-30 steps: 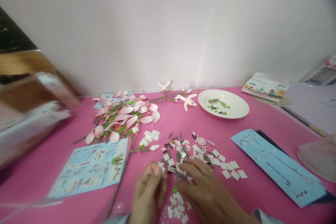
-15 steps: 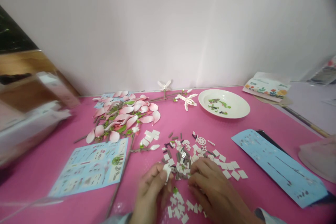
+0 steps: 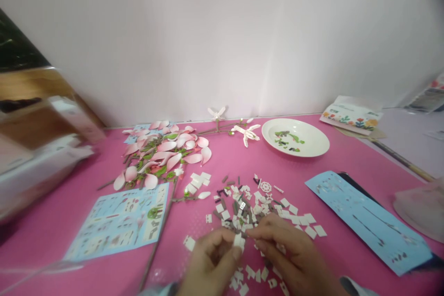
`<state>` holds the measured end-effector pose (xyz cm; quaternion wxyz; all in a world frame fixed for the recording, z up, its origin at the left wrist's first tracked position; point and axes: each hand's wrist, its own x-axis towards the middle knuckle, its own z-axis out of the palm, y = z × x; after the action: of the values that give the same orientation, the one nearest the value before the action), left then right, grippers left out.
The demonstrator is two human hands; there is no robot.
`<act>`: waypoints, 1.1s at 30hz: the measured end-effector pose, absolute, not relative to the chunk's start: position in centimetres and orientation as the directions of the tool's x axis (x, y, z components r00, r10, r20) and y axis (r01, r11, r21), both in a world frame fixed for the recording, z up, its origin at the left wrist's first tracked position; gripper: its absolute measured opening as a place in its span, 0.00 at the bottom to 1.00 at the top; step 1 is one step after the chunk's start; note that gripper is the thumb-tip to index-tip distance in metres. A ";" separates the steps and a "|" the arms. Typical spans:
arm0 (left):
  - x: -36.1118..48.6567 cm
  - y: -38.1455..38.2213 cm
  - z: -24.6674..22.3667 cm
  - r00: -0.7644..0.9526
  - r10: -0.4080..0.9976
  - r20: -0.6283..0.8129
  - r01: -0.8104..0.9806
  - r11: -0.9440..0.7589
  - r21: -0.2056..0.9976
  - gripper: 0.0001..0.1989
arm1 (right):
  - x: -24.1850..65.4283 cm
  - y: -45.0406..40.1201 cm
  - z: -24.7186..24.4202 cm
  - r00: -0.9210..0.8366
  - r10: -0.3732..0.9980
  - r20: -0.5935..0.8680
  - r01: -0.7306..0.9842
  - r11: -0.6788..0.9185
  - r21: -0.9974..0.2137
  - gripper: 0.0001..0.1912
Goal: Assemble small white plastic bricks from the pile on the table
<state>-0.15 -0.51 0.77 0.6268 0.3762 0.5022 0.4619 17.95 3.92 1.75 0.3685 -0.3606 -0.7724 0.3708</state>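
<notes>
My left hand is closed, pinching a small white building-brick piece between thumb and fingers. Close by on its right, my right hand has its thumb and fingertips pressed together beside that piece; whatever they grip is too small to name. Just beyond both hands spreads a pile of loose white, grey and green bricks. More white tiles lie below and between the wrists. Left of my left hand rests a single white piece.
Pink flower petals and stems are heaped at left, above a blue instruction sheet. A white plate holds small green parts. At right a blue booklet lies over a dark flat object. A white flower branch lies near the wall.
My left hand has moved right and turned, bringing its white piece close to the right fingertips. My right hand has drawn slightly right and down from the pile, its fingers now pinched.
</notes>
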 end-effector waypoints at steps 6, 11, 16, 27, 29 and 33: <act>-0.5 -0.7 0.0 0.094 0.976 -0.196 -0.105 0.205 0.973 0.16 | 17.8 3.8 2.3 -0.398 0.916 0.061 0.250 0.172 -0.953 0.05; -0.5 -0.8 0.2 0.102 0.982 -0.161 -0.035 0.165 0.986 0.15 | 17.9 3.9 2.4 -0.475 0.877 0.064 0.086 0.119 -0.989 0.07; -0.5 -0.8 0.2 0.089 0.989 -0.122 0.123 0.110 0.986 0.14 | 17.9 3.8 2.0 -0.480 0.876 -0.033 0.113 0.025 -0.993 0.07; 0.0 -1.0 0.4 0.095 0.986 -0.139 0.223 0.115 0.968 0.13 | 17.6 3.5 2.1 -0.487 0.861 -0.148 0.137 -0.092 -0.986 0.12; 0.0 -0.9 0.5 0.119 0.984 -0.132 0.224 0.103 0.969 0.14 | 17.6 3.5 2.1 -0.497 0.855 -0.147 0.126 -0.096 -0.987 0.14; 0.1 -0.8 0.8 0.107 0.983 -0.148 0.276 0.114 0.954 0.16 | 17.5 3.4 2.0 -0.505 0.847 -0.167 0.127 -0.118 -0.985 0.14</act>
<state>0.14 -0.84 0.79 0.4903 0.5594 0.5626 0.3607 17.55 3.43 1.97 0.2867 -0.4063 -0.5989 0.6278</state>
